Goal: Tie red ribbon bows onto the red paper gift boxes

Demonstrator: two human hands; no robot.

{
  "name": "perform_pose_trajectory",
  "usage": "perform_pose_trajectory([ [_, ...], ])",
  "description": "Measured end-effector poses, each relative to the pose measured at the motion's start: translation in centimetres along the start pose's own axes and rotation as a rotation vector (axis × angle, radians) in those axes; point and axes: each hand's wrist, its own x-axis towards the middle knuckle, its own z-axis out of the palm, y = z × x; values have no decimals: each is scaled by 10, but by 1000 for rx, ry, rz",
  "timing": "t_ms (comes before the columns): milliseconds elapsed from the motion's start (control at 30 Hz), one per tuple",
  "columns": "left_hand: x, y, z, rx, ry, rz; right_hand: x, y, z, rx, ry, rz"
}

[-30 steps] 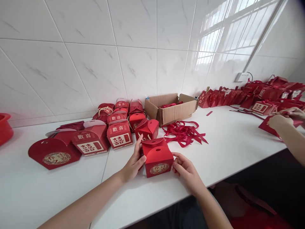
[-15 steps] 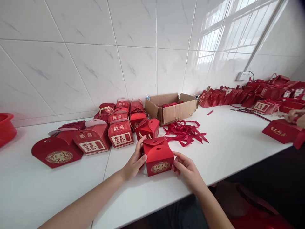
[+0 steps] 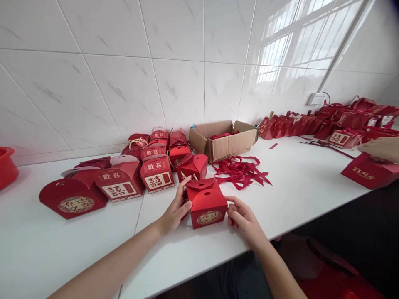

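A red gift box with curved interlocking lid flaps and a gold printed emblem sits on the white table in front of me. My left hand grips its left side, thumb on the front edge and fingers behind. At the right side, my right hand has its curled fingers and thumb against the box. A little red shows at those fingertips, too small to make out. Just behind the box stands another red box with a twisted cord. Red ribbons lie loosely heaped to its right.
An open cardboard carton with red ribbon inside stands by the tiled wall. Several folded boxes are grouped at left, near a red basin. On the right, a co-worker's hand is over a red box, before piled boxes.
My right fingers have shifted slightly at the box's side; the box and my left hand stay nearly in place. The co-worker's hand has moved left over the other box.
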Motion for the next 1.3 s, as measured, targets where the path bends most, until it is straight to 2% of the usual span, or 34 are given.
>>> perform_pose_trajectory([
  [200,0,0,0,-17,-8,-3,1,2,4,7,49,-30],
  [333,0,-2,-1,-11,-9,9,4,5,5,31,193,0],
  [500,1,-3,-3,7,-7,-2,8,11,-2,71,314,-85],
  [667,1,-2,-3,6,-4,-10,10,16,-9,-60,469,-134],
  [800,0,1,-1,17,15,-28,7,23,-10,-183,613,-96],
  [900,0,1,-1,19,20,-29,8,24,-12,-289,591,-106],
  [1033,2,-2,-2,8,1,-1,19,10,-31,-672,641,-373],
  [1100,2,-2,-2,6,3,-3,29,-2,-47,-801,653,-448],
  [1200,3,0,-1,19,23,-4,42,-12,-62,-757,555,-334],
  [1300,4,-1,-1,27,24,2,48,-8,-58,-699,501,-156],
])
